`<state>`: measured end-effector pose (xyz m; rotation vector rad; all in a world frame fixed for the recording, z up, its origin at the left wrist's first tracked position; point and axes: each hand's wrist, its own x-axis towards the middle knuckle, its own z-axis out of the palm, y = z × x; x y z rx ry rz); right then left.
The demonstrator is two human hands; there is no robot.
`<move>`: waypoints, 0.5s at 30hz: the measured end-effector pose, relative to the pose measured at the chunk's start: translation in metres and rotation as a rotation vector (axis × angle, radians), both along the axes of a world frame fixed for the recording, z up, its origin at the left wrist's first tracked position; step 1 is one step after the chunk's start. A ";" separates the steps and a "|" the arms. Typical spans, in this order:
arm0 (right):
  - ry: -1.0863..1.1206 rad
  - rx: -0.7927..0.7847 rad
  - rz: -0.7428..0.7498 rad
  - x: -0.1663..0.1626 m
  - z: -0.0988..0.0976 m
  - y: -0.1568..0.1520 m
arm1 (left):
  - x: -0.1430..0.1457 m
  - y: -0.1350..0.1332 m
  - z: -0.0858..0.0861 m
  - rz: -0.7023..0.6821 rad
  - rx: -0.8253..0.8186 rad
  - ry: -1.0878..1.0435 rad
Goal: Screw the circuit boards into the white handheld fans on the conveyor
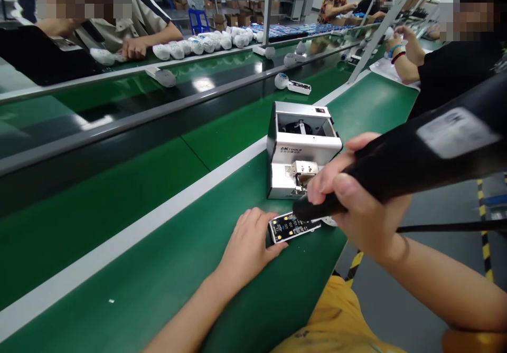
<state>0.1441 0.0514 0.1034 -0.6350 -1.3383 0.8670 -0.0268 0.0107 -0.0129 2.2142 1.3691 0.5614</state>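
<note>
My left hand [247,242] grips the end of a white lamp-like part with a black circuit board [293,227] on top, thumb and fingers on opposite edges. The part lies on the green bench, with small yellow squares on its board. In my right hand [364,216] is a thick black electric screwdriver [404,155] with a pale label, tilted so that its narrow end is over the board. Its tip hides part of the board, so I cannot tell whether it touches. Just behind stands a silver screw feeder [304,144], partly covered by my right fingers.
A conveyor belt [166,168] runs beyond the bench's white edge strip [166,205]. On it lies a white round-headed part with an exposed board [299,87]. Across it sits a person near a row of white bulb-shaped parts [206,43]. Another person's hands [407,52] work at right.
</note>
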 end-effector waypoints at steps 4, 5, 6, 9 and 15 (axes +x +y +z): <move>0.022 -0.032 0.098 -0.012 -0.018 -0.006 | 0.001 -0.001 -0.001 0.003 0.031 0.005; 0.024 -0.035 0.106 -0.015 -0.021 -0.006 | 0.001 -0.001 -0.001 0.004 0.035 0.007; 0.019 -0.039 0.106 -0.018 -0.024 -0.005 | 0.001 -0.001 -0.002 0.004 0.036 0.008; 0.013 -0.044 0.072 -0.025 -0.027 -0.003 | 0.002 0.000 -0.003 0.008 0.024 0.003; -0.055 -0.052 0.052 -0.028 -0.025 -0.005 | 0.003 0.001 -0.002 0.001 0.000 -0.013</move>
